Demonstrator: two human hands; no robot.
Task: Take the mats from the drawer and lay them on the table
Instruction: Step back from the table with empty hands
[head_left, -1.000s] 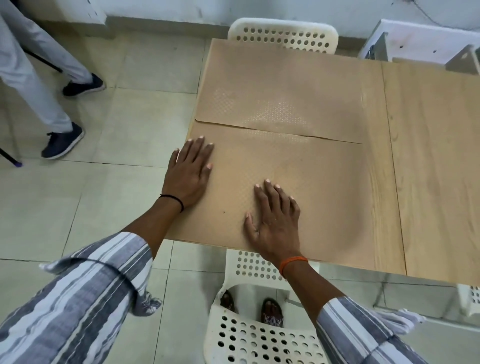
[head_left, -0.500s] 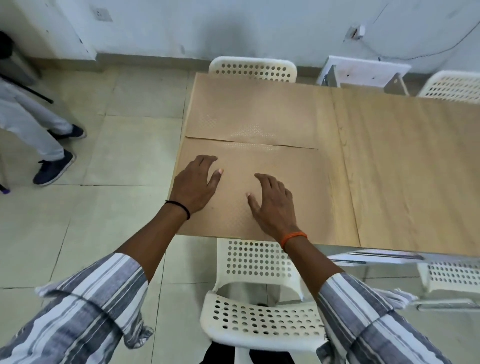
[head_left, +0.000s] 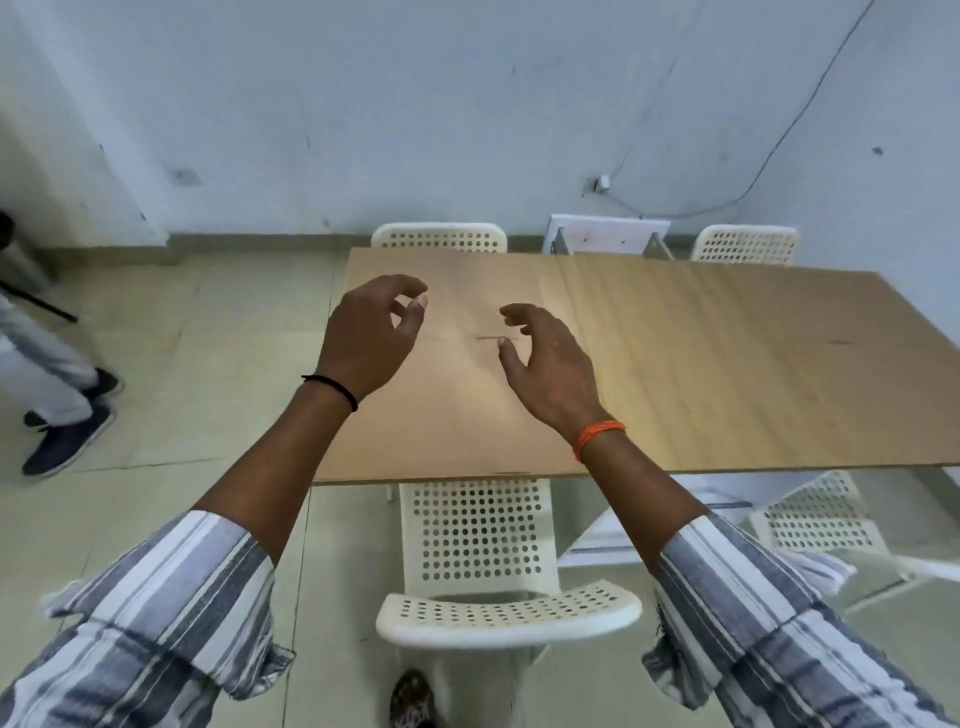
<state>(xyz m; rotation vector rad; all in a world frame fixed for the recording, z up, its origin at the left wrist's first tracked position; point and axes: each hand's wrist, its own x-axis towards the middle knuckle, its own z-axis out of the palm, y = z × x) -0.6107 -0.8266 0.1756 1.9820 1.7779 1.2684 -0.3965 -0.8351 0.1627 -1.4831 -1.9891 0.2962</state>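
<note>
Fingers (head_left: 410, 299) loosely curled, mats (head_left: 457, 395) flat on table (head_left: 727, 364)

Mats on the table: two, the far mat (head_left: 457, 291) and the near mat (head_left: 441, 415)
Tables: one wooden table (head_left: 727, 364)
White perforated chairs: four visible
Hands raised: two, left hand (head_left: 369, 332), right hand (head_left: 550, 364)
Wristbands: two

Both forearms extend forward, bare from the rolled striped sleeves to the wrists. Left hand (head_left: 370, 338) is raised, back toward the camera, fingers loosely curled with the thumb near the fingertips, holding nothing. Right hand (head_left: 551, 370) is likewise raised, fingers relaxed and slightly curled, thumb apart, holding nothing. Black band on left wrist; orange band on right wrist.
</note>
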